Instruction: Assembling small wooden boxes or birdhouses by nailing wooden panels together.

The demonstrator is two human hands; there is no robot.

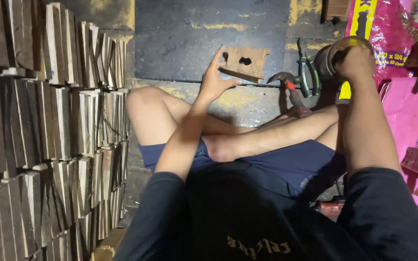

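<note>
Many stacked wood slats [49,135] flank left hand [215,79].

Stacked wooden slats [49,135], hammer [289,84], pliers [306,72], pink plastic sacks [412,121], dark floor mat [194,38]

A rough, matt wooden plate [244,62] with cut holes is seen. Stacked wooden slats [49,135] look raw and unpolished. The pink bag [412,116] is glossy plastic. The hammer head [280,77] is dull metal.
</note>
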